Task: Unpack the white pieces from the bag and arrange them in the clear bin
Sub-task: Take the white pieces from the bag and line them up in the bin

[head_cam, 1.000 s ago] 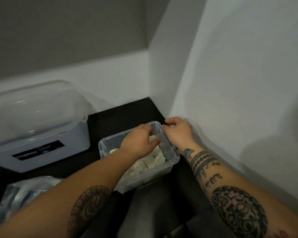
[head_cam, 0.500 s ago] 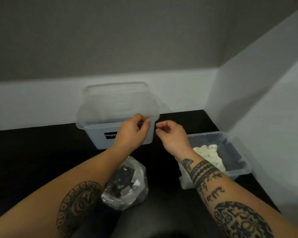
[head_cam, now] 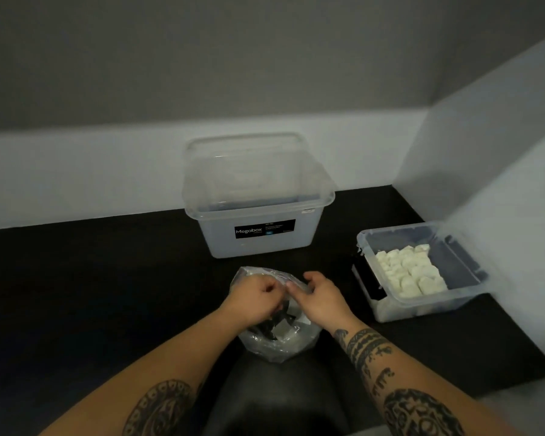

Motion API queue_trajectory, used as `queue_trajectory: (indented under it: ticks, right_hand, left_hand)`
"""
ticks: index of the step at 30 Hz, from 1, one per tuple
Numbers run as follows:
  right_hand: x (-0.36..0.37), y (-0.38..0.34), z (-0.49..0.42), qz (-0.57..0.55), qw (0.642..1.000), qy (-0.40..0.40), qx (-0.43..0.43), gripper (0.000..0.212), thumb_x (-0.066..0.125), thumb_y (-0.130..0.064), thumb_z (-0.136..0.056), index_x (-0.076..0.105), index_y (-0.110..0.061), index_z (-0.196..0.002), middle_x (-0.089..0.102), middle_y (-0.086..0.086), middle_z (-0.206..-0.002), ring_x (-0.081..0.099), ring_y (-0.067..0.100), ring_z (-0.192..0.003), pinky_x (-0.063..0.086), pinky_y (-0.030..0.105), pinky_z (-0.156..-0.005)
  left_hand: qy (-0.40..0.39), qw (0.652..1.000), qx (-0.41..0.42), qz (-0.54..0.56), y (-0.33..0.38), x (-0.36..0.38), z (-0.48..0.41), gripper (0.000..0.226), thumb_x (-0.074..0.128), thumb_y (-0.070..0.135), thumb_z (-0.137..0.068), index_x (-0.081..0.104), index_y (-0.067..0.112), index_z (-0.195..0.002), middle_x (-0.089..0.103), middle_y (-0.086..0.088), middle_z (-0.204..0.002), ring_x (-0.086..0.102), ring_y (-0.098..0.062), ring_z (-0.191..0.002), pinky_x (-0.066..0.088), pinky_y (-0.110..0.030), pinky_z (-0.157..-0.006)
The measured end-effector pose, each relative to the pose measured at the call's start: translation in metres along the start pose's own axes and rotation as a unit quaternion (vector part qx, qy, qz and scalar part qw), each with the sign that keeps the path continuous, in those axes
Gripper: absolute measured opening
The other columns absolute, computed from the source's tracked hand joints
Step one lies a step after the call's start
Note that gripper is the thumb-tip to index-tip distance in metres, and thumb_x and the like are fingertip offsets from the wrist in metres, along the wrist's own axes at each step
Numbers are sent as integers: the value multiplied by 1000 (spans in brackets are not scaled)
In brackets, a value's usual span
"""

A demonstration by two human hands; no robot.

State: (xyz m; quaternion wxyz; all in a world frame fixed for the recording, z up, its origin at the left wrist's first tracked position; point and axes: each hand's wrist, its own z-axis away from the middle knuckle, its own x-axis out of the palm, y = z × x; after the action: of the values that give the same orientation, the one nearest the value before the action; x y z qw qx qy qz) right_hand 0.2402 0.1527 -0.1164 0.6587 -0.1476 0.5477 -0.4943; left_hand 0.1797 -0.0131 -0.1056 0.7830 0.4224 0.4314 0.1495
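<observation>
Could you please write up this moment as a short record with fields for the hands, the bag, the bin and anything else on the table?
left hand: grips the mouth of the clear plastic bag
right hand: grips the bag's mouth on the other side
bag contents: a few white pieces show through the plastic
small clear bin: to the right by the wall, open, white pieces packed in rows on its left side
large Megabox tub: behind the bag, lidded
table: black
</observation>
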Motion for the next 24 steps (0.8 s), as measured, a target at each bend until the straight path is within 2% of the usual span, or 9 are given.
queue_trajectory:
  ticks: [3, 6, 9, 14, 17, 20, 21, 23, 24]
  right_hand:
    - [6, 5, 2, -35, 999, -30, 6, 79, 62, -67, -86, 43, -23, -150, 50, 1, -146, 52, 20, -130, 44, 31, -103]
    - [7, 9, 0, -34, 998, -46, -19, 45, 66, -44, -94, 55, -27, -134, 64, -5, -125, 62, 11, -113, 51, 27, -94]
    - [8, 13, -4, -39, 999, -25, -9, 34, 57, -32, -102, 58, -23, -134, 66, -6, -116, 62, 10, -106, 50, 27, -92]
    - [17, 21, -9, -122, 992, -15, 17, 35, 57, -26, -102, 57, -22, -137, 69, -4, -117, 65, 11, -107, 54, 36, -98]
    - [20, 24, -12, -141, 990, 9, 26, 38, 58, -23, -102, 55, -23, -139, 68, -4, -119, 66, 11, -107, 54, 38, -100]
    - [21, 25, -14, -140, 989, 36, 23, 34, 56, -21, -103, 57, -22, -136, 68, -6, -115, 65, 9, -106, 55, 33, -96]
    - [21, 23, -14, -134, 990, 44, 20, 32, 56, -22, -103, 58, -23, -135, 68, -7, -114, 65, 8, -105, 55, 28, -90]
    - [20, 18, -17, -116, 992, 53, 17, 32, 57, -25, -102, 58, -24, -134, 67, -7, -114, 65, 9, -105, 53, 21, -82]
    - [19, 14, -18, -98, 994, 56, 17, 35, 58, -26, -102, 56, -23, -136, 65, -5, -120, 64, 11, -108, 53, 23, -85]
  left_hand:
    - [-9, 998, -7, -58, -7, 8, -13, 22, 58, 22, -99, 69, 32, -84, 71, 3, -82, 68, -11, -79, 57, -31, -74]
    - [-13, 997, -31, -71, -13, 15, -24, 22, 56, 20, -102, 75, 27, -110, 72, 4, -96, 65, -8, -81, 53, -27, -74]
    - [-5, 993, -44, -112, -16, 23, -35, 27, 57, 25, -102, 71, 27, -124, 73, 1, -111, 65, -11, -92, 51, -26, -81]
    - [-23, 992, -61, -109, -15, 44, -42, 31, 74, 28, -91, 67, 21, -120, 69, 5, -106, 65, -15, -103, 49, -27, -86]
    - [-36, 990, -61, -125, -15, 44, -40, 34, 72, 26, -92, 65, 22, -126, 70, 3, -110, 65, -16, -104, 51, -28, -87]
    - [-36, 992, -71, -94, -17, 31, -38, 8, 68, 22, -94, 72, 25, -101, 71, 5, -90, 69, -14, -87, 51, -25, -72]
    - [-32, 994, -73, -79, -17, 25, -37, 7, 66, 21, -96, 72, 24, -94, 70, 4, -84, 68, -12, -80, 49, -24, -66]
    - [-32, 996, -82, -27, -15, 10, -34, 10, 64, 18, -97, 71, 25, -95, 70, 1, -89, 66, -11, -79, 48, -25, -64]
    - [-35, 994, -97, 21, -15, 4, -33, 13, 64, 14, -97, 69, 25, -97, 69, 0, -97, 66, -12, -84, 51, -26, -67]
